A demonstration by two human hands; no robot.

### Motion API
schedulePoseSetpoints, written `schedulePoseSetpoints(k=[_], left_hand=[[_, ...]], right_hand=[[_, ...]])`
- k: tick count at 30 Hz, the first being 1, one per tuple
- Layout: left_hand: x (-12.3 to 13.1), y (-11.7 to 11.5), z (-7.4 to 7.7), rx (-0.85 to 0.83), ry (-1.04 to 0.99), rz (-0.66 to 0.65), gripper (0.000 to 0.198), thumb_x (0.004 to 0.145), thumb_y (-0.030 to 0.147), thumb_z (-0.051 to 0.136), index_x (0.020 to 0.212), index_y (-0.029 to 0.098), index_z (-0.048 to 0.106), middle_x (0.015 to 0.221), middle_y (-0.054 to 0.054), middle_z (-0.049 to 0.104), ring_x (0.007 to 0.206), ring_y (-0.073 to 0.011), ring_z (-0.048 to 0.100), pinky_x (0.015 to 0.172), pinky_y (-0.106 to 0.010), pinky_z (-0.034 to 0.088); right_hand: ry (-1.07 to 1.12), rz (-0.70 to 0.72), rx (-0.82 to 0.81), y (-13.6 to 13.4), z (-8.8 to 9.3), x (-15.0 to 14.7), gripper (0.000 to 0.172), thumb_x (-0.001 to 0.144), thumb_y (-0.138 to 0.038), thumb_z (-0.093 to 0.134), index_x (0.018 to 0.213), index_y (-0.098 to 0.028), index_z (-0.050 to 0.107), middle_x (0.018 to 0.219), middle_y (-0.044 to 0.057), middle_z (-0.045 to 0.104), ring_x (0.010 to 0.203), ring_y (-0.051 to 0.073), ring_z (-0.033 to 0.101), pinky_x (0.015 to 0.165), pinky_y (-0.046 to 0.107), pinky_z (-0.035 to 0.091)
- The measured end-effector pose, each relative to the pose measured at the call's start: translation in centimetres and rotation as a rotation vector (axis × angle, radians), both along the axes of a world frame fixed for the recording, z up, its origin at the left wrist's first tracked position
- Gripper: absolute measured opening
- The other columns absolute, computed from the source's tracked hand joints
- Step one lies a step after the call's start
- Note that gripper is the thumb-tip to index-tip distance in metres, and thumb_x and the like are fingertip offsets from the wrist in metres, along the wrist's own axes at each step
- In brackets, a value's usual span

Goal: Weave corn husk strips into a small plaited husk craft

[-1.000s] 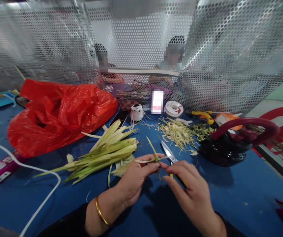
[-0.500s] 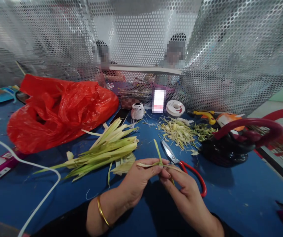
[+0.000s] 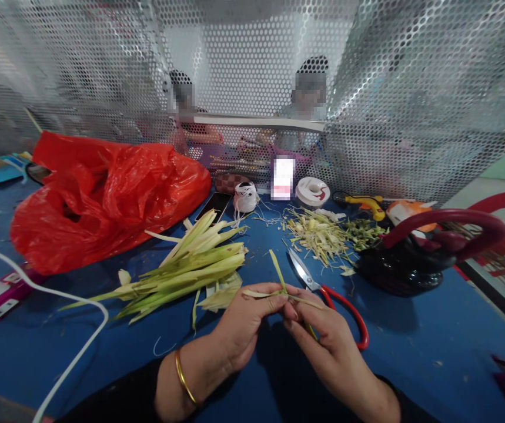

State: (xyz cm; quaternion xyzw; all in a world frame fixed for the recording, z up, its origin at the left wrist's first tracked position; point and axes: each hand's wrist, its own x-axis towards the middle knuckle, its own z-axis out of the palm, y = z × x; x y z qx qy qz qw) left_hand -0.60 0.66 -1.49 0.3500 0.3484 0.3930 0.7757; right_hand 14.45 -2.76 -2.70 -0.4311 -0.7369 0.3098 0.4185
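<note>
My left hand [image 3: 246, 326], with a gold bangle at the wrist, and my right hand [image 3: 323, 341] meet above the blue table [image 3: 411, 346]. Both pinch thin crossed strips of pale green leaf [image 3: 278, 288]; one strip sticks up and away, another points left. Red-handled scissors [image 3: 323, 288] lie on the table just beyond my right fingers, blades pointing away. A heap of long green-yellow leaves [image 3: 181, 267] lies to the left of my hands.
A crumpled red plastic bag [image 3: 102, 194] fills the left. Leaf trimmings [image 3: 323, 232], a spool of white thread [image 3: 246, 198], a tape roll [image 3: 311, 192], a phone [image 3: 214, 207], a yellow glue gun [image 3: 364, 204] and a black basket with a maroon handle [image 3: 402, 267] lie beyond. A white cable [image 3: 80, 305] crosses near left. Two people sit behind a perforated metal screen.
My right hand has moved in closer to the left and now pinches the leaf strips at the crossing. The scissors' red handles, hidden before, have come into sight.
</note>
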Motion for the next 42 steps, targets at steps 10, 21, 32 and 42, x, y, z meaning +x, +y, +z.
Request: schedulePoseSetpoints(k=[10,21,32,42], left_hand=[[-0.4,1.1,0.1,0.002,-0.019,0.042,0.025,0.078,0.022,0.070,0.098,0.016,0.056,0.068,0.000,0.066,0.060,-0.0115,0.059,0.067,-0.025,0.044],[0.2,0.6,-0.5,0.029,0.153,0.094,0.025,0.068,0.027,0.078,0.083,0.015,0.061,0.063,0.005,0.056,0.056,-0.0079,0.049,0.057,-0.022,0.039],[-0.1,1.0,-0.8,-0.194,-0.226,-0.034,0.024,0.072,0.028,0.078,0.082,0.018,0.059,0.049,0.006,0.052,0.049,-0.0081,0.046,0.057,-0.021,0.042],[-0.1,0.7,-1.2,-0.128,-0.216,-0.120,0.036,0.070,0.039,0.080,0.087,0.018,0.057,0.052,0.005,0.055,0.049,-0.0086,0.048,0.056,-0.023,0.047]], right_hand=[[0.023,-0.434,0.191,-0.9,0.2,0.8,0.008,0.091,-0.025,0.056,0.084,-0.023,0.053,0.066,-0.003,0.048,0.057,0.014,0.048,0.056,0.026,0.040],[-0.151,-0.216,-0.082,0.1,-0.8,0.3,0.021,0.095,-0.029,0.049,0.078,-0.022,0.058,0.072,0.002,0.063,0.066,0.017,0.057,0.061,0.028,0.041],[0.173,-0.409,0.075,0.6,0.4,1.2,0.013,0.093,-0.024,0.051,0.093,-0.023,0.064,0.085,0.003,0.064,0.078,0.017,0.059,0.070,0.029,0.046],[0.212,-0.231,-0.167,1.0,-0.5,0.7,0.012,0.085,-0.028,0.063,0.078,-0.020,0.067,0.070,0.001,0.066,0.066,0.017,0.060,0.062,0.028,0.046]])
